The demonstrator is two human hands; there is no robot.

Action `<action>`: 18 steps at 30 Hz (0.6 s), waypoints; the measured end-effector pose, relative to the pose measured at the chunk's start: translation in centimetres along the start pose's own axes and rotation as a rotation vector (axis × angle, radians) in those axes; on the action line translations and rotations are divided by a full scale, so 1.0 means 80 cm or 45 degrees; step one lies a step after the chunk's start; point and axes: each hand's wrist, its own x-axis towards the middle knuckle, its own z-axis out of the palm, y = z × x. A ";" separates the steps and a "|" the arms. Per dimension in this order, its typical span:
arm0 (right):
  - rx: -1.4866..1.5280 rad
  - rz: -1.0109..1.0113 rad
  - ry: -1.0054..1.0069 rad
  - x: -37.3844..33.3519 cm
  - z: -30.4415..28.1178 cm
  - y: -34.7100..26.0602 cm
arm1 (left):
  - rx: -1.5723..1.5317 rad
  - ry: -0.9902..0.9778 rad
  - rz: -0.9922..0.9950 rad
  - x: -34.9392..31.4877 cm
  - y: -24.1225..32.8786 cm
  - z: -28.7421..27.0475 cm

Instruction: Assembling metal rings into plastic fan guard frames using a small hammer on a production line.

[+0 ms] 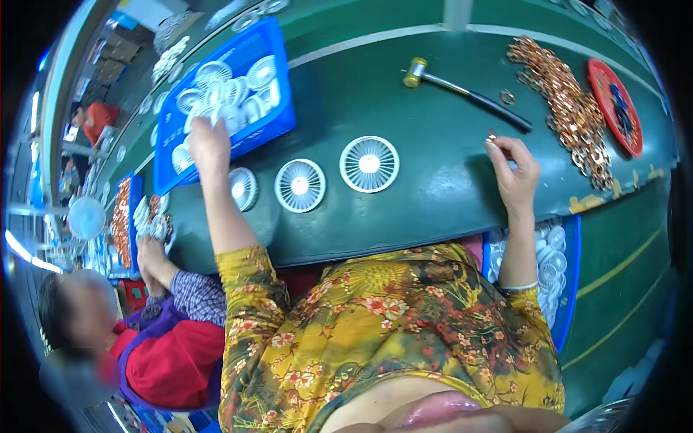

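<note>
Pinching a small copper-coloured piece (491, 135), probably a ring, the right hand (518, 173) is above the right part of the tabletop (433, 195); grip: thumb and forefinger almost together on it. Left hand (211, 141): at the blue basket (268, 138) toward the tabletop's left end, fingers drawn in over the white slotted discs (260, 73) — cannot tell whether one is held. Three loose discs (369, 164) lie in a row, nearer the near edge than the hammer (473, 97).

Possible faults:
- Piece drops: small, held by fingertips alone.
- Leftmost loose disc gets knocked: left forearm (227, 213) passes just beside it.
- Discs spill over the basket rim: loosely piled, so tugging one could drag others.
- Hammer shifts: handle end lies just beside the right hand.
- Rings fall off — the ring heap (567, 108) trails close to the near edge, toward the right corner.
</note>
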 end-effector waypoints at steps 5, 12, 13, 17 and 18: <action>0.106 0.023 -0.008 -0.015 0.009 -0.013 | -0.267 0.222 0.092 -0.056 0.034 -0.024; 0.153 -0.284 0.032 -0.013 0.007 -0.045 | -1.069 0.469 0.273 -0.133 0.104 -0.032; 0.113 -0.343 0.033 -0.013 0.007 -0.053 | -1.245 0.363 0.207 -0.151 0.118 -0.032; -0.032 -0.632 -0.001 -0.008 0.012 -0.077 | -1.578 -0.228 0.210 -0.211 0.154 -0.030; -0.064 -0.681 0.004 -0.008 0.017 -0.081 | -1.694 -0.406 0.141 -0.222 0.160 -0.030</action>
